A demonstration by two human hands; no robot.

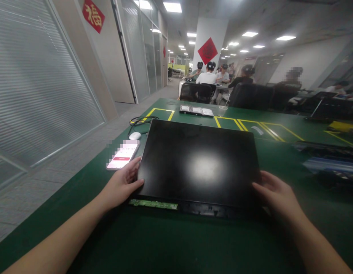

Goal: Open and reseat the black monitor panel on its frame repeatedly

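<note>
Black panel (199, 163) lies mid-frame on the green tabletop (153, 243); left hand (123, 184) and right hand (276, 194) clasp its side edges. Better to lift evenly, sparing the circuit strip (153, 204).

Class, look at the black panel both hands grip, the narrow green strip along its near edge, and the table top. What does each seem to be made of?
Black panel: probably glass or glossy plastic, since it mirrors a ceiling light as a soft white patch. Green strip: seemingly a circuit board, green with tiny pale marks. Table top: a matt dark green mat, perhaps rubber, with no glare.
</note>
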